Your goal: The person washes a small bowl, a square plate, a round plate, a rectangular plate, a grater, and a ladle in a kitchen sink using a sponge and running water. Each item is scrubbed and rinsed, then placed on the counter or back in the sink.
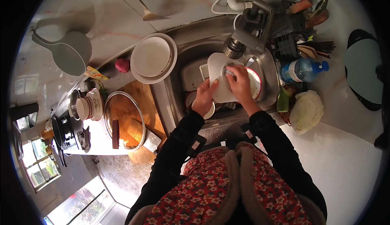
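Over the sink (191, 51), my left hand (205, 97) grips the lower left edge of a white plate with rounded corners (217, 64), thumb on its upper face. The plate is tilted beneath the faucet (234, 47). My right hand (240, 82) is closed, its fingers pressed onto the middle of the plate around a small greyish scrubbing pad (229, 71), mostly covered by the fingers. Behind my right hand, a white bowl with a red rim (256, 83) stands in the basin. Another white bowl (210, 112) shows below the plate, partly hidden.
Stacked white plates (152, 57) sit on the sink's left rim beside a red onion (122, 65). A glass lid (106, 115) lies on a wooden cutting board (152, 103). At right are a water bottle (300, 70), a cabbage (307, 111) and a knife rack (288, 26).
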Demonstrator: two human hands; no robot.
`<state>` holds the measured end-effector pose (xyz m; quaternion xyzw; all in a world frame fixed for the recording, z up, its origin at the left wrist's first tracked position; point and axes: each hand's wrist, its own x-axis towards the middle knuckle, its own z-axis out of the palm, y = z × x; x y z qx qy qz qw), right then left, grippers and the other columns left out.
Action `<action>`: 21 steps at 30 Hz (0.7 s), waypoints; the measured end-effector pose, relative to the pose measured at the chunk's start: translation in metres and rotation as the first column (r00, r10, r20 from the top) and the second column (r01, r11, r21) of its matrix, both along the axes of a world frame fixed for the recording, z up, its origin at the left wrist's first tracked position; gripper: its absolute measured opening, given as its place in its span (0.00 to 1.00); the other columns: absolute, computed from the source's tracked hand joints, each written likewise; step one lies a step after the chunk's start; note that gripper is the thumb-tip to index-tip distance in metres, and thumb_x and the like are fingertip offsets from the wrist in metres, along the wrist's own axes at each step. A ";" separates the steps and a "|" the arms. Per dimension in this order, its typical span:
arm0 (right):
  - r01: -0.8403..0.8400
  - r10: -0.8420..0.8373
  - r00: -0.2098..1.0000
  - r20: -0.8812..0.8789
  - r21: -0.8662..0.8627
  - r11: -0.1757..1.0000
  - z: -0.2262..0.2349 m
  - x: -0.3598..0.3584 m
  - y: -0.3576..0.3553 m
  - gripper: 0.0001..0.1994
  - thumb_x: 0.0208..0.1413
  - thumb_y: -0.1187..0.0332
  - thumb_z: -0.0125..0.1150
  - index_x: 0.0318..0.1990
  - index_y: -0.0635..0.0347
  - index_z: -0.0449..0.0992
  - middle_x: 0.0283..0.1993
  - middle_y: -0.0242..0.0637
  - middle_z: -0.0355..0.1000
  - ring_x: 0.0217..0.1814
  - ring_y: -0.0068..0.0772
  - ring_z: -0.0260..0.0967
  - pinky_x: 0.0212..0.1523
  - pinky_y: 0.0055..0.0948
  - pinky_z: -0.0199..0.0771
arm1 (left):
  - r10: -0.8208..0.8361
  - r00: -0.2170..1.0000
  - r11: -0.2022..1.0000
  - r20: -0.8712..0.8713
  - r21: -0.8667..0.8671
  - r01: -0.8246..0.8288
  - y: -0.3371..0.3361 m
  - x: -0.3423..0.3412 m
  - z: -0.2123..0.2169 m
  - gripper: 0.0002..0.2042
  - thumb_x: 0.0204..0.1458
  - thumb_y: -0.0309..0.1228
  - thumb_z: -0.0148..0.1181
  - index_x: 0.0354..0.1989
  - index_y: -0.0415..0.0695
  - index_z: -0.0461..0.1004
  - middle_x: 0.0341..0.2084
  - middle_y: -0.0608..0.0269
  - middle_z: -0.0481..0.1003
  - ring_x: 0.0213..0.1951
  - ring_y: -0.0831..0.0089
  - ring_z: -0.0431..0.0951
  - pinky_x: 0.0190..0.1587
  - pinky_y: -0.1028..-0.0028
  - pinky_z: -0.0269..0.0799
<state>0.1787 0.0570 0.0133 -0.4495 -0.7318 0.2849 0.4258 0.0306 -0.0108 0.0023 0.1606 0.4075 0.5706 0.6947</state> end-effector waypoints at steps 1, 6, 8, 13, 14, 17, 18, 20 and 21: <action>-0.069 0.068 0.998 -0.005 -0.043 0.997 0.004 0.000 -0.002 0.14 0.50 0.78 0.61 0.45 0.58 0.77 0.45 0.41 0.71 0.49 0.48 0.67 0.48 0.39 0.68 | 0.002 1.000 1.000 -0.003 0.016 -0.002 0.000 -0.002 0.001 0.15 0.64 0.33 0.53 0.54 0.39 0.69 0.42 0.64 0.77 0.41 0.77 0.77 0.44 0.75 0.74; -0.029 0.027 0.999 0.029 0.070 0.997 0.014 -0.001 0.006 0.17 0.45 0.82 0.60 0.44 0.55 0.79 0.43 0.39 0.71 0.46 0.46 0.67 0.47 0.39 0.68 | -0.009 0.999 1.000 0.041 0.000 0.009 -0.004 -0.006 0.005 0.14 0.64 0.33 0.52 0.54 0.39 0.69 0.44 0.64 0.77 0.42 0.77 0.78 0.45 0.74 0.75; -0.107 0.104 0.994 0.036 0.094 0.990 0.014 0.000 0.006 0.17 0.45 0.82 0.60 0.44 0.55 0.79 0.43 0.39 0.71 0.46 0.46 0.67 0.47 0.39 0.68 | -0.006 0.999 1.000 0.039 0.004 0.006 -0.005 -0.006 0.004 0.14 0.64 0.32 0.51 0.54 0.39 0.69 0.44 0.63 0.77 0.43 0.76 0.78 0.45 0.73 0.75; -0.262 0.260 0.963 0.073 0.018 0.965 0.008 0.009 -0.012 0.16 0.46 0.81 0.59 0.44 0.55 0.78 0.42 0.38 0.71 0.46 0.45 0.67 0.47 0.39 0.68 | -0.002 0.994 0.999 0.107 0.044 -0.003 -0.007 -0.011 0.003 0.12 0.65 0.32 0.50 0.54 0.43 0.69 0.45 0.63 0.76 0.46 0.73 0.77 0.51 0.69 0.74; -0.251 0.245 0.967 0.062 0.096 0.963 0.007 0.010 -0.009 0.16 0.47 0.80 0.59 0.45 0.56 0.78 0.44 0.39 0.72 0.47 0.46 0.68 0.48 0.40 0.69 | 0.006 0.993 1.000 0.121 0.017 -0.008 -0.007 -0.011 0.004 0.12 0.65 0.32 0.49 0.54 0.43 0.69 0.46 0.63 0.76 0.47 0.73 0.77 0.52 0.68 0.73; -0.044 0.043 0.999 0.006 0.082 0.996 0.004 0.007 0.004 0.15 0.49 0.80 0.58 0.45 0.57 0.78 0.47 0.41 0.72 0.49 0.48 0.69 0.50 0.40 0.70 | 0.012 0.984 0.999 0.177 -0.037 -0.006 -0.004 -0.009 0.006 0.13 0.66 0.33 0.47 0.55 0.44 0.68 0.49 0.63 0.74 0.51 0.71 0.75 0.55 0.66 0.71; -0.023 0.025 0.999 -0.029 0.061 0.998 0.003 0.003 0.008 0.15 0.51 0.81 0.56 0.46 0.59 0.77 0.52 0.43 0.72 0.54 0.49 0.69 0.53 0.41 0.70 | 0.010 0.980 0.999 0.199 -0.041 -0.002 -0.003 -0.007 0.007 0.13 0.66 0.33 0.47 0.55 0.44 0.68 0.50 0.63 0.74 0.52 0.71 0.74 0.56 0.66 0.70; -0.152 0.148 0.982 -0.116 -0.026 0.988 0.003 -0.005 0.013 0.16 0.51 0.81 0.56 0.48 0.58 0.77 0.55 0.44 0.71 0.57 0.50 0.68 0.54 0.40 0.70 | 0.036 0.970 0.998 0.241 -0.050 -0.025 0.001 -0.002 0.010 0.13 0.66 0.33 0.46 0.55 0.43 0.67 0.51 0.63 0.73 0.54 0.70 0.73 0.57 0.65 0.68; -0.216 0.200 0.966 -0.164 -0.081 0.973 0.003 -0.010 0.012 0.17 0.51 0.81 0.56 0.49 0.57 0.77 0.57 0.44 0.71 0.58 0.51 0.67 0.55 0.40 0.70 | 0.062 0.963 0.997 0.262 -0.052 -0.050 0.003 0.000 0.011 0.13 0.66 0.32 0.46 0.55 0.42 0.67 0.51 0.62 0.73 0.54 0.70 0.73 0.58 0.65 0.68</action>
